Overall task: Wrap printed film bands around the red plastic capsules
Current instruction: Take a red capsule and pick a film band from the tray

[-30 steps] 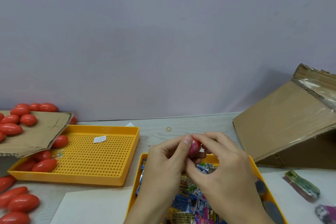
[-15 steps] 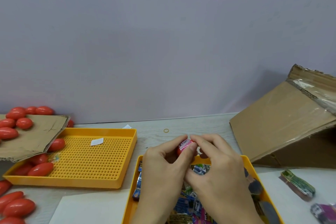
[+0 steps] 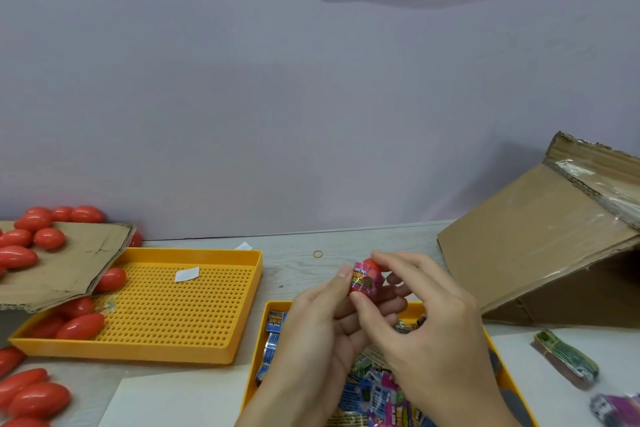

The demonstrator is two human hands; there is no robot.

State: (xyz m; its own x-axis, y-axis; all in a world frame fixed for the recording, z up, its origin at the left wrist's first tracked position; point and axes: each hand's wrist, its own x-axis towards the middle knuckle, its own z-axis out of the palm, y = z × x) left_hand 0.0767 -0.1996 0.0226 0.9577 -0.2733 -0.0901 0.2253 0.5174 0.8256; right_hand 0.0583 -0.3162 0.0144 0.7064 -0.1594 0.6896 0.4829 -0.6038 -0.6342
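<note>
A red plastic capsule (image 3: 371, 265) stands upright between my two hands, with a pink printed film band (image 3: 363, 281) around its middle. My left hand (image 3: 322, 333) pinches the banded capsule from the left with thumb and fingers. My right hand (image 3: 429, 329) pinches it from the right, index finger on the red tip and thumb at its base. Below my hands a yellow tray (image 3: 273, 308) holds several loose printed bands (image 3: 374, 392). More bare red capsules (image 3: 80, 326) lie at the left.
A perforated yellow tray (image 3: 194, 308) sits left of centre with capsules in its left end and a white slip. A torn cardboard sheet (image 3: 65, 267) carries more capsules. A tipped cardboard box (image 3: 540, 246) stands at the right. Bundled bands (image 3: 568, 357) lie at the right front.
Both hands have turned the capsule upright, so the pink band now shows fully around it. The camera view tilted slightly; nothing else on the table moved.
</note>
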